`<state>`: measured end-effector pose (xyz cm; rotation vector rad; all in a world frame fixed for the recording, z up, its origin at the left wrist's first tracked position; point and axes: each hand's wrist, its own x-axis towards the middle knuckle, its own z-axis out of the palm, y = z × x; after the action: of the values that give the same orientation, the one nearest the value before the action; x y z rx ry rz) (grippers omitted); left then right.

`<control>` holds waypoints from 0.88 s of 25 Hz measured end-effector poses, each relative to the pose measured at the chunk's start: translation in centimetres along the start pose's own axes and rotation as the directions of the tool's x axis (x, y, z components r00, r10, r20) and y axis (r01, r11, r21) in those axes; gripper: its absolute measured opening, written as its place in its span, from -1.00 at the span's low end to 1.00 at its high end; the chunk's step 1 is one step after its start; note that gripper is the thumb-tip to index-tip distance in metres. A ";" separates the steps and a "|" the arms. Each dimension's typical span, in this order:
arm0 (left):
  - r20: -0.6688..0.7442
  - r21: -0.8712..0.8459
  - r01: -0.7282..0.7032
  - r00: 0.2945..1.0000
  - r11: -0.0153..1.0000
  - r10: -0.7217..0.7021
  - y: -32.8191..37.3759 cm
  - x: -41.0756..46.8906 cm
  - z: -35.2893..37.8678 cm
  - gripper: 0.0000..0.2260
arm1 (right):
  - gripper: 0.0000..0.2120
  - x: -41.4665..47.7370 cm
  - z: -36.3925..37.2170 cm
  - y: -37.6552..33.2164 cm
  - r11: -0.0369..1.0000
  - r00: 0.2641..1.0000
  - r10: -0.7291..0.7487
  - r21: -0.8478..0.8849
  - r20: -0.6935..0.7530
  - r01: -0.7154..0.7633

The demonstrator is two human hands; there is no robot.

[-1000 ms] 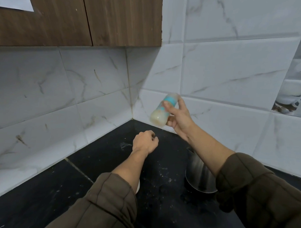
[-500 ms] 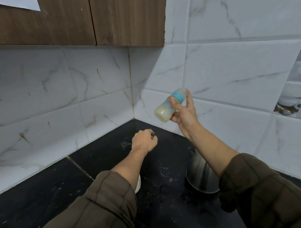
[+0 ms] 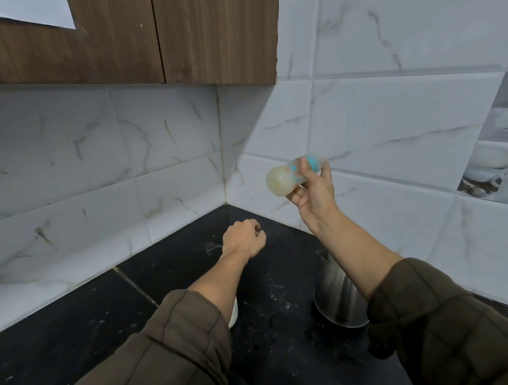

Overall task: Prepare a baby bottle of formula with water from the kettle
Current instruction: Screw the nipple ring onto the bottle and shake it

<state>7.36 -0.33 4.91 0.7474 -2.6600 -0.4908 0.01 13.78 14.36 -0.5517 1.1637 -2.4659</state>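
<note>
My right hand [image 3: 314, 196] holds a baby bottle [image 3: 285, 177] in the air in front of the tiled wall. The bottle lies almost on its side, its base turned toward me, with milky formula inside and a teal collar near my fingertips. My left hand [image 3: 244, 241] is a closed fist with nothing in it, hovering above the black counter [image 3: 77, 339] near the corner. The steel kettle [image 3: 337, 296] stands on the counter under my right forearm, which hides part of it.
A white object [image 3: 233, 315] peeks out from under my left forearm. White powder specks lie scattered on the counter between my arms. Wooden wall cabinets [image 3: 137, 35] hang above the corner. Marble-look tiles line both walls.
My right hand has carried the bottle a little to the right and tipped its base more toward me, and the bottle blurs less now. My left fist has stayed where it was.
</note>
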 end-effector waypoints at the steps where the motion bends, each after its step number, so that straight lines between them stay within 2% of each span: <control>1: 0.003 0.005 -0.002 1.000 1.000 0.002 -0.1 0.0 0.0 -0.69 | -0.38 -0.1 0.1 0.0 1.000 1.000 0.007 -0.015 0.013 -0.006; 5: 0.004 0.017 0.004 1.000 1.000 -0.004 0.2 -0.2 0.0 -0.76 | -0.23 -1.8 0.0 0.2 0.958 0.945 0.156 -0.276 0.286 -0.074; 6: 0.004 0.015 0.008 1.000 1.000 -0.008 0.3 -0.3 -0.2 -0.76 | -0.22 -1.9 -0.1 0.2 0.956 0.938 0.156 -0.285 0.309 -0.066; 7: 0.000 0.009 0.004 1.000 1.000 -0.004 0.2 -0.3 -0.2 -0.75 | -0.22 -1.9 0.0 0.2 0.968 0.952 0.122 -0.244 0.281 -0.052; 10: -0.013 -0.003 -0.017 1.000 1.000 0.017 0.2 -0.3 -0.3 -0.70 | -0.28 -0.7 0.2 -0.2 1.000 1.000 0.017 0.005 0.004 -0.017; 12: -0.015 0.004 -0.015 1.000 1.000 0.015 0.4 -0.3 -0.5 -0.69 | -0.32 -0.1 0.5 -0.1 0.997 0.998 0.009 0.080 -0.064 -0.004; 14: -0.013 0.014 -0.012 1.000 1.000 0.013 0.7 -0.4 -0.4 -0.71 | -0.38 -0.9 0.8 -0.1 0.997 0.996 0.068 -0.045 0.060 -0.066; 16: -0.010 -0.012 0.019 1.000 1.000 -0.019 1.0 -0.6 -0.4 -0.79 | -0.36 -2.0 0.6 0.0 0.960 0.948 0.179 -0.256 0.265 -0.110; 18: -0.017 -0.035 0.045 0.999 0.998 -0.046 1.1 -1.0 -0.6 -0.81 | -0.29 -2.4 0.2 0.2 0.946 0.924 0.209 -0.305 0.320 -0.108; 19: -0.017 -0.018 0.023 1.000 1.000 -0.023 1.0 -0.9 -0.4 -0.78 | -0.28 -2.1 0.1 0.3 0.960 0.947 0.171 -0.262 0.271 -0.098; 22: -0.008 -0.007 -0.010 1.000 1.000 0.010 0.8 -1.0 -0.4 -0.70 | -0.34 -0.7 0.1 0.4 0.998 0.998 0.055 -0.021 -0.007 -0.055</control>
<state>7.99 0.73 5.37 0.7323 -2.6520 -0.4931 0.66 13.83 13.96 -0.5110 1.1930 -2.4131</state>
